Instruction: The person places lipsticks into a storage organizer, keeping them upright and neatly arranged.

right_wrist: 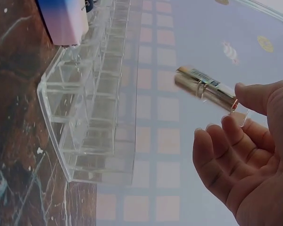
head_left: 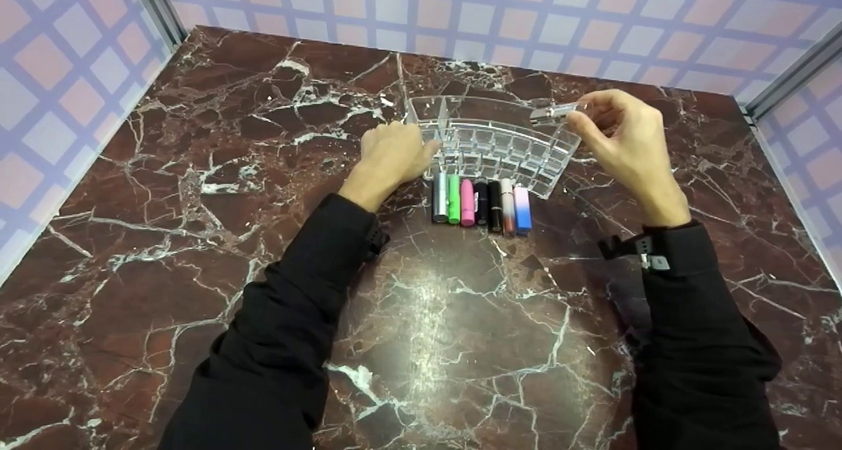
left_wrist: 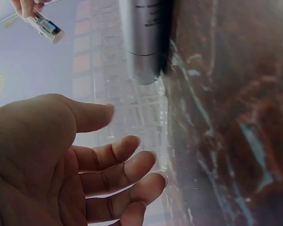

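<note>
Your right hand [head_left: 628, 141] pinches a clear-capped lipstick [head_left: 551, 112] above the acrylic organizer [head_left: 487, 144], upper centre; your left hand [head_left: 391, 157] rests relaxed against its left end.

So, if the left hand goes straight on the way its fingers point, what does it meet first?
Probably the clear organizer: the left hand lies by its left end, fingers toward it. Whether they already touch its wall is unclear in the left wrist view.

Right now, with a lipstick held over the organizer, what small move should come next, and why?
Probably lower the lipstick into an organizer cell: the right hand pinches it above the empty cells, and the left hand touches the tray's left end.
</note>
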Motion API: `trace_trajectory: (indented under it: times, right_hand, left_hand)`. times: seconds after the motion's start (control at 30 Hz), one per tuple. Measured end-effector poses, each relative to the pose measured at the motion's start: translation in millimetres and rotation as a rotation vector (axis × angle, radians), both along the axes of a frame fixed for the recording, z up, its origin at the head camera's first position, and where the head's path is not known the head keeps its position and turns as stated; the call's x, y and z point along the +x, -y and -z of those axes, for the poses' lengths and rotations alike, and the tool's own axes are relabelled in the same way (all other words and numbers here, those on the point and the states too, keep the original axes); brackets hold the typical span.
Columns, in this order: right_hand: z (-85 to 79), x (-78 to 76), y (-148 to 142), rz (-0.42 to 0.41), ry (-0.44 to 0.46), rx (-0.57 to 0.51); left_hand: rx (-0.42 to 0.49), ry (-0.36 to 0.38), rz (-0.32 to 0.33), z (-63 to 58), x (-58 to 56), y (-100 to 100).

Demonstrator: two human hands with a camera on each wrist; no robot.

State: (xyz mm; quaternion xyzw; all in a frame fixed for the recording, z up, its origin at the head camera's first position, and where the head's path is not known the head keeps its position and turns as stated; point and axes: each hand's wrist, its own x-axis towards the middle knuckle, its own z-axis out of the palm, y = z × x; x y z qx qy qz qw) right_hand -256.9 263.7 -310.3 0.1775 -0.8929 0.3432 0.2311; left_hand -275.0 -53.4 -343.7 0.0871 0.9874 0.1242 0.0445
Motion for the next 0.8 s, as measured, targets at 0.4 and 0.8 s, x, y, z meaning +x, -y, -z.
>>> trace_trajectory:
  times: [0.4, 0.8]
  right_hand:
    - [-3.4, -0.3, -12, 0.049, 0.063, 0.077]
    - [-1.7, -0.3, -14, 0.076, 0.153, 0.173]
  left_hand:
    - [0.024, 0.098, 0.001, 5.2, -3.8, 3]
    - [0.026, 0.112, -0.016, 5.2, -4.6, 2]
